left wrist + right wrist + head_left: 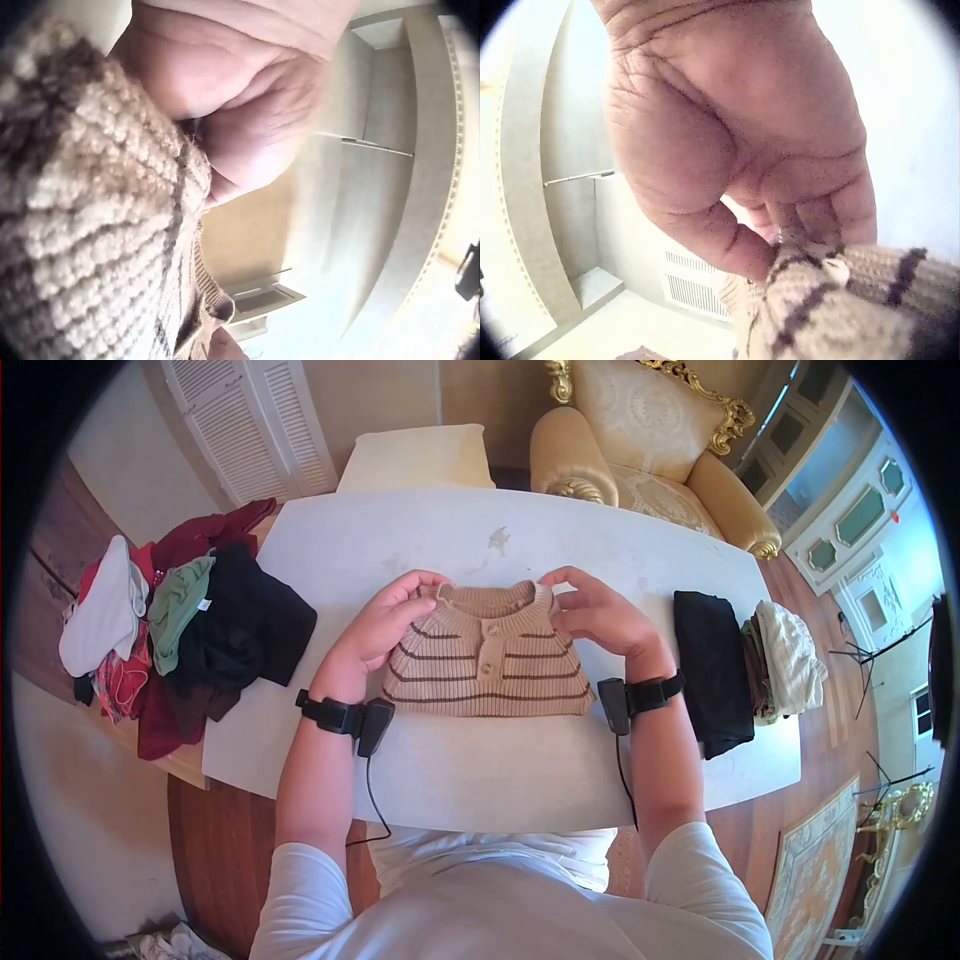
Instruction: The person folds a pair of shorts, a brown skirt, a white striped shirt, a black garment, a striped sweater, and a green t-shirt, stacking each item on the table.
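A beige knit garment with brown stripes and a buttoned neck (490, 670) lies in a compact shape on the white table, its collar toward the far side. The left hand (395, 615) grips its upper left shoulder; in the left wrist view the palm (232, 97) is against the ribbed knit (97, 210), fingertips hidden. At the upper right shoulder the right hand (605, 615) pinches the cloth. The right wrist view shows that hand (742, 135) with thumb and fingers curled onto the striped knit (832, 307).
On the table's left lies a loose heap of clothes, including a black piece (270, 600) and a green one (180, 610). Along the right side are a folded black garment (712, 670) and a stack with a white piece (790, 660). A gold armchair (650, 430) stands beyond the table.
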The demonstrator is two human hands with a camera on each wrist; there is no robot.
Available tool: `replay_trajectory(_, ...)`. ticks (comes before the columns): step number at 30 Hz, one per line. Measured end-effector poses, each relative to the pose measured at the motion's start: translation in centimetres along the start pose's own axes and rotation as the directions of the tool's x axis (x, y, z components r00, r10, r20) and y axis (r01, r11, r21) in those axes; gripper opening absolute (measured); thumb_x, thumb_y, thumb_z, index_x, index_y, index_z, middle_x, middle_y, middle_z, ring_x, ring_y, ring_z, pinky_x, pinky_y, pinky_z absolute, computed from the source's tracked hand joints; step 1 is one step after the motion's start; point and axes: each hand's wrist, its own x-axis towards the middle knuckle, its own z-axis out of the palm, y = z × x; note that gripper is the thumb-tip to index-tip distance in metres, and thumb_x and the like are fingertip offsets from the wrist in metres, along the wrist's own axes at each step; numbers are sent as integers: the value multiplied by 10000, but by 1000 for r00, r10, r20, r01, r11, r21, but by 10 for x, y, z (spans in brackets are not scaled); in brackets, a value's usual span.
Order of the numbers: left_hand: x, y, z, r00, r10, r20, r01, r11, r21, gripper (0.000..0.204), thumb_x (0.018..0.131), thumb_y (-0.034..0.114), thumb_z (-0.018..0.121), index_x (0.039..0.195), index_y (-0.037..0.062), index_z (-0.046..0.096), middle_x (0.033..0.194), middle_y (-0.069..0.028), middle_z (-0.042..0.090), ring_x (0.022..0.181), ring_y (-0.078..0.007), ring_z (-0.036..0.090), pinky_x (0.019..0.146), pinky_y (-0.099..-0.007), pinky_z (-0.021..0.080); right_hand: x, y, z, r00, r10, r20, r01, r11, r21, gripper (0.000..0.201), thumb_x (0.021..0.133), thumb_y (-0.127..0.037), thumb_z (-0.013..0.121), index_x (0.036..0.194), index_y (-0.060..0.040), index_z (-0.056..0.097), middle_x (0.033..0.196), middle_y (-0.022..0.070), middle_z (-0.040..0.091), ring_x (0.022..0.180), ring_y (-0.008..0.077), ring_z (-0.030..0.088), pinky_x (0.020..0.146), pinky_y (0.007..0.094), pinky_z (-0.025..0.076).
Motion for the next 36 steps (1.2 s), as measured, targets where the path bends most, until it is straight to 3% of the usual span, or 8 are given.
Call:
replay_trajectory(3, 3, -5, -6, 997, -3, 75, 0, 999, 40, 225, 1043, 156, 596, 1233, 47, 646, 1065, 22, 631, 982, -60, 571, 898, -243, 479, -9, -13, -1, 982, -61, 177, 74, 995, -65, 464, 921, 4, 610, 1377, -76, 581, 991, 1, 655, 899, 81, 599, 820, 260, 507)
replay_trajectory(12, 1, -1, 2, 1000, -15, -12, 17, 991, 131, 220, 1019, 275, 710, 1062, 60, 685, 936, 44, 625, 886, -45, 551, 814, -230, 464, 10, 5, 1, 997, 39, 65, -21, 964, -267, 279, 1050, -369, 671, 1102, -94, 673, 905, -43, 652, 827, 44, 587, 701, 239, 506)
replay_trajectory(17, 2, -4, 2, 996, 36, -79, -18, 977, 212, 173, 1035, 253, 696, 1031, 82, 668, 898, 65, 610, 829, -25, 528, 742, -210, 443, 16, 12, 4, 999, -19, -36, 6, 945, -328, 224, 1043, -288, 678, 1017, -67, 654, 831, -42, 636, 755, 47, 561, 647, 248, 480)
replay_trajectory(21, 1, -3, 4, 994, 18, -111, 7, 975, 221, 204, 1032, 264, 697, 1078, 69, 658, 903, 40, 624, 828, -37, 536, 735, -223, 452, 18, 19, 3, 988, -142, -68, 102, 907, -409, 151, 1019, -189, 692, 1033, -48, 639, 818, -32, 628, 732, 51, 536, 628, 254, 453)
replay_trajectory(26, 1, -1, 4, 990, 14, -140, 24, 963, 269, 273, 1015, 284, 718, 1148, 51, 668, 950, -6, 647, 854, -70, 562, 779, -239, 478, 18, 16, -1, 997, -80, -13, 69, 922, -380, 131, 1024, -151, 668, 1106, -69, 610, 880, -30, 632, 798, 50, 557, 681, 238, 465)
replay_trajectory(29, 5, -13, -6, 995, -26, -94, 39, 990, 137, 412, 990, 314, 750, 1274, 38, 633, 1016, -46, 666, 929, -105, 601, 851, -256, 498, 16, 15, -1, 998, -63, -22, 50, 925, -377, 169, 1018, -144, 669, 1158, -56, 633, 881, 5, 672, 787, 71, 583, 679, 254, 480)
replay_trajectory(32, -2, -4, -6, 985, -170, -37, 174, 968, 182, 594, 940, 278, 809, 1400, 10, 545, 1081, -96, 681, 1029, -147, 634, 919, -287, 509, 12, 12, -2, 997, -49, -56, 21, 910, -414, 231, 1020, -131, 653, 1239, -60, 636, 900, 14, 691, 813, 78, 610, 706, 248, 493)
replay_trajectory(36, -6, 0, -4, 985, -162, 51, 146, 962, 230, 686, 908, 161, 835, 1469, 7, 472, 1102, -105, 699, 1009, -155, 668, 910, -297, 531, 12, 16, -11, 997, -37, -66, 3, 890, -455, 272, 1023, -127, 640, 1287, -64, 635, 914, 21, 698, 832, 85, 629, 726, 245, 509)
